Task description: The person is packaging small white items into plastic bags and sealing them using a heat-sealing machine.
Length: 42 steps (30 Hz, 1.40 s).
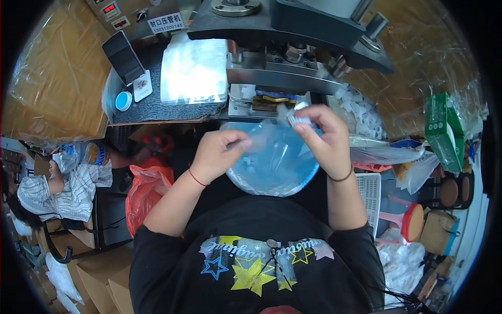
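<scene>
My left hand (217, 153) pinches the edge of a thin clear plastic bag (259, 140) held over a blue basin (277, 167) on my lap. My right hand (323, 137) grips the other side of the bag together with a small white ribbed plastic piece (299, 120) between thumb and fingers. The basin holds clear film and a few small white pieces. Both hands sit just in front of a grey press machine (293, 47).
A stack of clear bags (194, 70) lies on the dark mat left of the press, beside a phone on a stand (124, 57). A heap of white plastic pieces (363, 112) lies at right, with a green box (443, 131). A red bag (146, 191) hangs lower left. Another person sits at far left.
</scene>
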Tool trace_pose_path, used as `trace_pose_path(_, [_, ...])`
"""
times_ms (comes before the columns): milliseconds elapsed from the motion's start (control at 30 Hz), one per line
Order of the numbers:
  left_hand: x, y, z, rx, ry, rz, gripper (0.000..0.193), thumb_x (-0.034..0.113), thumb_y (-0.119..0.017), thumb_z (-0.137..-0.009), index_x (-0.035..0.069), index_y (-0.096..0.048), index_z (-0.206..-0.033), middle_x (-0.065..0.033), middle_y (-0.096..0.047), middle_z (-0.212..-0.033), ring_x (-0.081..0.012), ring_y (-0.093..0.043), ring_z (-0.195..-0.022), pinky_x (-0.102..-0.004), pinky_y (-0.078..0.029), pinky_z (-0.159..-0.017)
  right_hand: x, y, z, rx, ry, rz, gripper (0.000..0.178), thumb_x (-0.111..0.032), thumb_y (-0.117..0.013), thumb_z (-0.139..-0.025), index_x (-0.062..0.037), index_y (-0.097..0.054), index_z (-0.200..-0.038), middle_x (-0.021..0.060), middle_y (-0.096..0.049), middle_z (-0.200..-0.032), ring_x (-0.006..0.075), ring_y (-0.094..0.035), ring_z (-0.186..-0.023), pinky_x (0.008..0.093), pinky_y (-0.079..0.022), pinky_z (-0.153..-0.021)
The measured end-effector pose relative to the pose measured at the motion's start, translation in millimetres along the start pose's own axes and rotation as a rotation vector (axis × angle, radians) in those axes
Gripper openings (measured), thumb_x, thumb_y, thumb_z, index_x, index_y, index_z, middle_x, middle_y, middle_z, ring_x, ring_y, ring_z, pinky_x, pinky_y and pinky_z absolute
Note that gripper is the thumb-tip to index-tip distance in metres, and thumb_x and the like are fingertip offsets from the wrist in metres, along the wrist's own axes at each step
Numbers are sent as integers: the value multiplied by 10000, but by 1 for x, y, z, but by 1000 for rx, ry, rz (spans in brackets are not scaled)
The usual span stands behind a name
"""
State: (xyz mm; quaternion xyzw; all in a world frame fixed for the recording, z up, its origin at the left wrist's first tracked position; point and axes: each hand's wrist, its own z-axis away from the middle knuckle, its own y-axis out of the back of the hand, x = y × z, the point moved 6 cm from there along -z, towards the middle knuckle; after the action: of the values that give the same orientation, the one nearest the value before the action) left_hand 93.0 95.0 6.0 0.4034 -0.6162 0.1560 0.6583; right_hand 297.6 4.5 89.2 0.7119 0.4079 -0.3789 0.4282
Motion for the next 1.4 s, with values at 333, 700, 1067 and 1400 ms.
trace_pose_path(333, [9, -82, 16, -492, 284, 746, 294, 228, -534, -1027, -26, -631, -1139, -139, -714, -1041, -222, -696, -921, -335, -547, -860, -4, 4, -3, -350, -5, 415, 214, -185, -555, -991, 1, -660, -1010, 124, -661, -870, 250, -648, -802, 336, -503, -735])
trace_pose_path(700, [-25, -57, -44, -358, 403, 941, 240, 11, -635, -880, -18, -648, -1118, -124, -698, -1022, -194, -694, -867, -300, -564, -776, 93, 109, -9, -110, -274, 1365, 188, -158, -681, -849, -128, -642, -1031, 177, -592, -1064, 408, -641, -889, 485, -525, -755])
trace_pose_path(1067, [-32, 81, -54, 249, -156, -1233, 600, 243, -675, -894, 58, -440, -1414, -258, -426, -1435, -442, -419, -1320, -518, -374, -1065, 104, 113, -7, 52, -120, 1055, 237, -99, -641, -869, -72, -566, -1092, 208, -596, -1040, 432, -606, -937, 474, -505, -786])
trace_pose_path(1400, [-34, 50, 5, 198, 70, 282, 205, 123, -552, -1010, -15, -654, -1123, -68, -718, -986, -131, -678, -903, -278, -524, -822, 29, 60, 14, 141, -62, 723, 152, -126, -573, -936, -13, -608, -1031, 177, -657, -960, 398, -631, -901, 436, -505, -776])
